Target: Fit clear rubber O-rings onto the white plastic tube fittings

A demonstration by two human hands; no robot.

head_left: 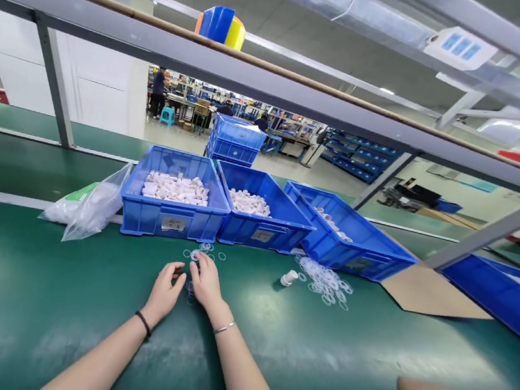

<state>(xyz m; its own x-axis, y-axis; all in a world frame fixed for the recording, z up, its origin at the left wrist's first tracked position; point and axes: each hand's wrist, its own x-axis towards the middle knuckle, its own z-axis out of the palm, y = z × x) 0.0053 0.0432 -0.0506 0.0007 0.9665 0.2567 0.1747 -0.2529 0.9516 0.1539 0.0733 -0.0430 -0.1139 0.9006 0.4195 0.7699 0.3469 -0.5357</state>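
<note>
Clear rings (pixel 205 247) lie on the green desk (pixel 92 320) around my fingertips, some just beyond them and a few more between the hands. Nearest on my feed, a dark beaded bracelet (pixel 144 324) circles one wrist and a silver bangle (pixel 224 327) the other. My left hand (pixel 165 291) has its fingers loosely bent beside the rings; from here I cannot tell whether it grips one. My right hand (pixel 206 280) reaches slightly farther, fingertips down among the rings, and I can't make out a hold there either.

To the right, well apart from both, a white cylindrical piece (pixel 289 278) leans over on the desk near a wider pile of rings (pixel 327 283). Behind these, three blue bins stand in a row: the left bin (pixel 145 214) and the middle bin (pixel 235 230) hold many small white parts, the right bin (pixel 329 250) fewer. A clear plastic bag (pixel 96 207) sits beside the left one. Farther back I see stacked blue bins (pixel 232 151), then a blue stool (pixel 167 115) and a standing person (pixel 158 91).
</note>
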